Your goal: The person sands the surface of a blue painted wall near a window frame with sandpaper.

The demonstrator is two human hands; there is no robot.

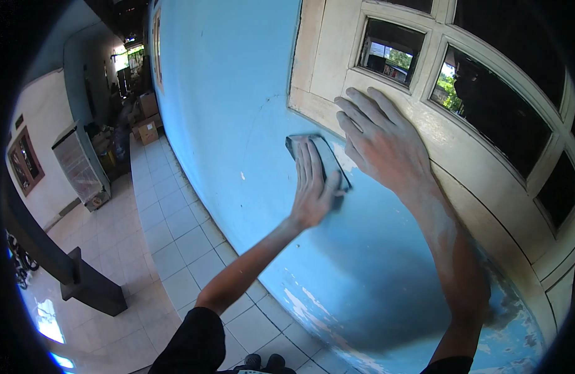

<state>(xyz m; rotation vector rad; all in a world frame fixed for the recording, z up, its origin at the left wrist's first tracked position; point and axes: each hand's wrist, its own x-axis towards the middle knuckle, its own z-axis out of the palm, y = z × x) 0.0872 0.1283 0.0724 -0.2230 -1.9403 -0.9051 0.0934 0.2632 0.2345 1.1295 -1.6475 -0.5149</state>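
At the lower edge, a black sleeve [194, 343] covered the left upper arm, and dark footwear [253, 360] showed below. The left hand [314, 194] held a dark sheet [330, 159] flat against the blue wall [237, 106], its fingers nearly straight, close together and pointing upward, the thumb set apart toward the right. The sheet lay just below the lower corner of a cream frame [328, 53]; its long axis slanted from upper left to lower right. It was thin and matte, with a straight right edge; its exact material could not be told.

The right hand [387, 146], coated in pale dust, lay open and flat on the frame, fingers moderately spread and pointing up and left. The frame was glossy and panelled, holding rectangular glass panes [493, 109]. The wall was smooth above, with flaked white patches and a grey smudge lower down.

Beyond stretched square pale tiles [194, 246], a dark column base [97, 290], an upright cabinet [80, 165] and, farthest, brown cardboard boxes [148, 131].
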